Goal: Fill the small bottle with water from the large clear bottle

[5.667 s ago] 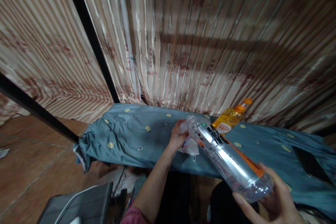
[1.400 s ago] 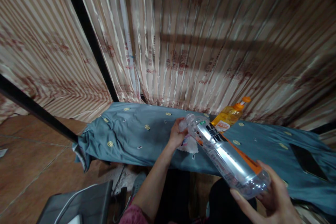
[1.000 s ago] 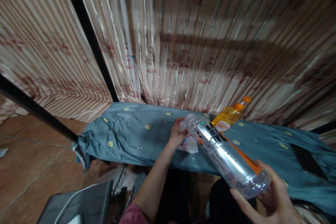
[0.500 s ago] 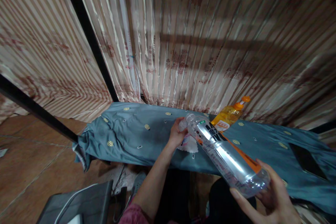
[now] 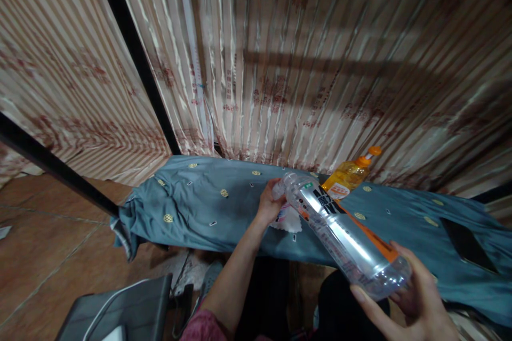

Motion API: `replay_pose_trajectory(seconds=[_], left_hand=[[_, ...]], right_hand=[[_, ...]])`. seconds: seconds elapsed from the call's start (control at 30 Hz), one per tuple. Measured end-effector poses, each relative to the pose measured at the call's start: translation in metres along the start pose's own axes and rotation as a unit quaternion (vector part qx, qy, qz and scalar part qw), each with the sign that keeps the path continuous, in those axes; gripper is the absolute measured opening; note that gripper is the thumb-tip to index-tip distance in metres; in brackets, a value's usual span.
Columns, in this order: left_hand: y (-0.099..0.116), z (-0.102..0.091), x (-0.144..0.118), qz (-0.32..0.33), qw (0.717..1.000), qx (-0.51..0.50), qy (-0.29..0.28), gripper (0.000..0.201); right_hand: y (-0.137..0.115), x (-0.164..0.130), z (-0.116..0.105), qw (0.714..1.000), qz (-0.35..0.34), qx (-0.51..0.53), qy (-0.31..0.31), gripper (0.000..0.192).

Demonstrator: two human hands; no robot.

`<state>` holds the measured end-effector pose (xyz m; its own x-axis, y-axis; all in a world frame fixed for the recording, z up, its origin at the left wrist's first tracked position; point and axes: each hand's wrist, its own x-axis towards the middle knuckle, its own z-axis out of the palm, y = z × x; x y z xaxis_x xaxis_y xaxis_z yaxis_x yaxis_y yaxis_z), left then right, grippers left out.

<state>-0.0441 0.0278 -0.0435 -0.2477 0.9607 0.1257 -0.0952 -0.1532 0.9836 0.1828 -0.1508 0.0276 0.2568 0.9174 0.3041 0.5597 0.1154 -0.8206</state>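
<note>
A large clear plastic bottle with a silver and orange label is held tilted above the cloth, its neck toward the upper left. My right hand grips it round the base, thumb below and fingers on the far side. At the neck end, my left hand is closed on a small clear container, right beside the bottle's mouth. Whether the two touch I cannot tell. Under them, a white packet with coloured print lies on the cloth, partly hidden by the left hand.
Behind the bottle stands a yellow pump bottle with an orange top. A black phone lies on the right of the teal cloth. Black poles and a striped curtain enclose the far side. A grey stool stands lower left.
</note>
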Motion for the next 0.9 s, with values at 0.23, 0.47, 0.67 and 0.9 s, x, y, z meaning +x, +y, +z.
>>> replay_pose_trajectory(seconds=[0.23,0.47,0.67,0.9], left_hand=[[0.0027,-0.0004,-0.0005,-0.002,1.000,0.003,-0.001,0.046],[0.0022,-0.0004,-0.0001,0.000,1.000,0.001,-0.003,0.046],[0.0039,-0.0004,-0.0006,-0.003,1.000,0.011,-0.003,0.046],[-0.0019,-0.0009,0.0003,0.015,1.000,0.018,-0.001,0.046]], right_hand=[[-0.0005,0.0008,-0.0005,1.000,-0.014,-0.003,-0.004,0.096],[0.0023,0.0019,0.0009,1.000,-0.009,0.004,-0.005,0.095],[0.0016,0.0020,-0.0003,1.000,-0.026,-0.003,-0.006,0.095],[0.0021,0.0011,0.0007,1.000,-0.011,0.017,-0.006,0.097]])
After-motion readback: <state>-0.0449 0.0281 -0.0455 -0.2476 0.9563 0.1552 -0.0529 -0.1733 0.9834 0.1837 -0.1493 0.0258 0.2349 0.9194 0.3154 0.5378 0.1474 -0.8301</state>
